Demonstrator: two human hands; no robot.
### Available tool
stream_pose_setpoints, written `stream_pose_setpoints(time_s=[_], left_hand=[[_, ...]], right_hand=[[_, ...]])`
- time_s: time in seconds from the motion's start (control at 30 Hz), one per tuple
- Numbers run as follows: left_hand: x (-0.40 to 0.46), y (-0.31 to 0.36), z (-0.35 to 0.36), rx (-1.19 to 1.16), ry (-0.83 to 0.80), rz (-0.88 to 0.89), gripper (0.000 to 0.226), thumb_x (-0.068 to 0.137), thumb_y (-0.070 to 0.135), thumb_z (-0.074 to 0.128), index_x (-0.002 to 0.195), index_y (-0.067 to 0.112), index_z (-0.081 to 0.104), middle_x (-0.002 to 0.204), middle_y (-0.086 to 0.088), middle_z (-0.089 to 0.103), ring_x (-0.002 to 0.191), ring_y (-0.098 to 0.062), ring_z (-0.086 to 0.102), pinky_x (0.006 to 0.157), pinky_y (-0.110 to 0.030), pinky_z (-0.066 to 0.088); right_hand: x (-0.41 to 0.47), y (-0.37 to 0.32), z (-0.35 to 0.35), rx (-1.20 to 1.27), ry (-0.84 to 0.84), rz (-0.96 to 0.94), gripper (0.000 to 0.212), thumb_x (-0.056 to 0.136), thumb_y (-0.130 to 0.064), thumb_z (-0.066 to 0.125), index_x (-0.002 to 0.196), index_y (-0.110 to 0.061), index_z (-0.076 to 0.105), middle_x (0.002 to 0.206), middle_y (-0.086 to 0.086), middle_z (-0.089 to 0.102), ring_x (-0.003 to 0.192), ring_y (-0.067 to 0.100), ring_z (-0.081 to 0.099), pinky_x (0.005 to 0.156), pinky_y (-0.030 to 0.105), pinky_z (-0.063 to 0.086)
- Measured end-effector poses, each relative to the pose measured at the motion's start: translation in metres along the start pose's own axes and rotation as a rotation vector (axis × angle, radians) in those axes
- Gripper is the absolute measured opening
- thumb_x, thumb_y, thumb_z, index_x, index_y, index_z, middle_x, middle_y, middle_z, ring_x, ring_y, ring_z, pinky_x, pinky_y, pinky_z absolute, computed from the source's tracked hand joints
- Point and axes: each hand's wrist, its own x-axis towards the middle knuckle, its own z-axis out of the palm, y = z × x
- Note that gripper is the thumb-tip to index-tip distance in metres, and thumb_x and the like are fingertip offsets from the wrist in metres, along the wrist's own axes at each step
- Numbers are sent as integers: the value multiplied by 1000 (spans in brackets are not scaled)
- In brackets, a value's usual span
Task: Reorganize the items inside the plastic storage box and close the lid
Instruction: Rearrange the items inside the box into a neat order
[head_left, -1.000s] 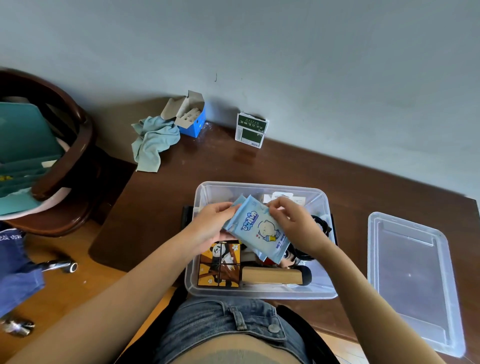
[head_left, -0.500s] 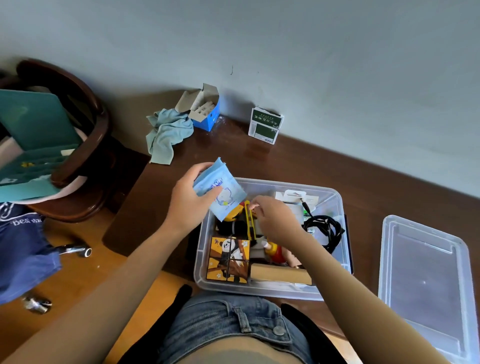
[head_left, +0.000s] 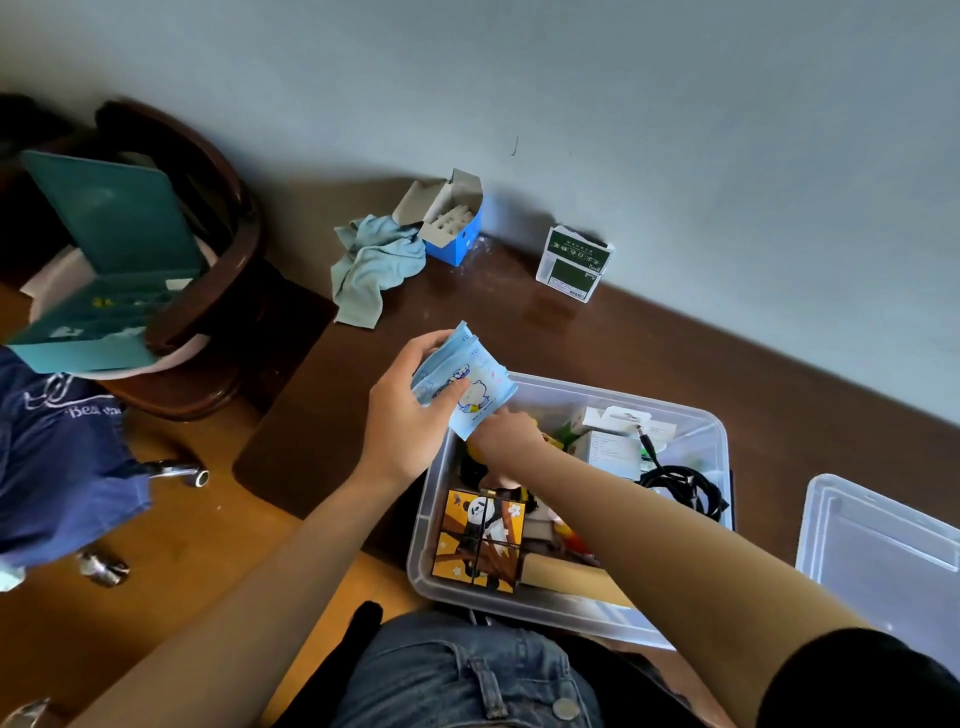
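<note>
Reaching into the clear plastic storage box (head_left: 436, 519), the right hand (head_left: 506, 434) is working among the contents at the far left corner; its fingers are hidden under the packet, so whether they are gripping anything cannot be told. The left hand (head_left: 410, 421) is holding a pale blue soft tissue packet with a cartoon bear (head_left: 467, 384), fingers curled round it, raised over the box's far left rim.

Judgement: while the packet is being kept clear, the right hand should be making a flat gap, so the packet goes in level and sits below the rim for the lid.

Contents, near to far: an orange panda picture cube block (head_left: 480, 540) and a tan wooden roller (head_left: 566, 577) are lying against the near wall; toy figures, partly hidden, are sitting mid-box; a coiled black cable (head_left: 685, 488) is lying at the right; white cartons (head_left: 613, 447) are standing at the far side.

The clear plastic lid (head_left: 883, 561) is lying off the box, just beside it on the dark brown wooden bench (head_left: 571, 338).
</note>
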Motion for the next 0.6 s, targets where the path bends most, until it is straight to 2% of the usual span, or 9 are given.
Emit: stream_pose_setpoints(time_s=[0.1, 0.17, 0.3, 0.37, 0.47, 0.6], left_hand=[[4, 0, 0, -1, 3, -1, 43, 85, 4, 69, 117, 28, 54, 108, 16, 61, 102, -2, 62, 80, -21, 55], [6, -1, 0, -1, -1, -1, 43, 85, 5, 68, 119, 27, 54, 109, 16, 60, 103, -2, 61, 79, -19, 55], [7, -3, -1, 14, -23, 19, 43, 86, 5, 68, 121, 25, 53, 112, 17, 59, 107, 0, 59, 78, -14, 52], [7, -3, -1, 39, -42, 40, 43, 86, 7, 68, 121, 25, 53, 112, 19, 58, 110, 1, 57, 79, -13, 51], [8, -4, -2, 90, -78, 84, 43, 87, 8, 67, 122, 27, 53, 112, 21, 57, 111, 2, 56, 82, -20, 54], [12, -5, -1, 283, -135, 169, 45, 86, 9, 69, 127, 19, 55, 114, 9, 56, 110, -5, 53, 84, -30, 56]], right_hand=[[2, -3, 1, -14, 24, -23, 58, 83, -11, 64, 136, -12, 42, 137, 13, 42, 122, 35, 43, 85, 41, 46], [2, -1, 1, -16, 47, -51, 54, 82, -10, 64, 133, -13, 47, 135, 12, 44, 119, 36, 46, 83, 41, 47], [-2, 6, 0, 7, 51, -75, 37, 83, -16, 66, 118, -16, 57, 115, 5, 58, 106, 30, 57, 73, 36, 50], [-8, 10, 0, 40, 74, -106, 35, 82, -22, 67, 115, -19, 57, 112, 1, 59, 104, 27, 58, 71, 35, 50], [-23, 18, 2, 72, 129, -154, 35, 83, -29, 66, 115, -23, 54, 113, -4, 59, 105, 23, 56, 68, 32, 47], [-49, 28, 9, 112, 198, -157, 30, 85, -40, 59, 109, -22, 52, 103, -2, 64, 96, 24, 59, 70, 32, 47]])
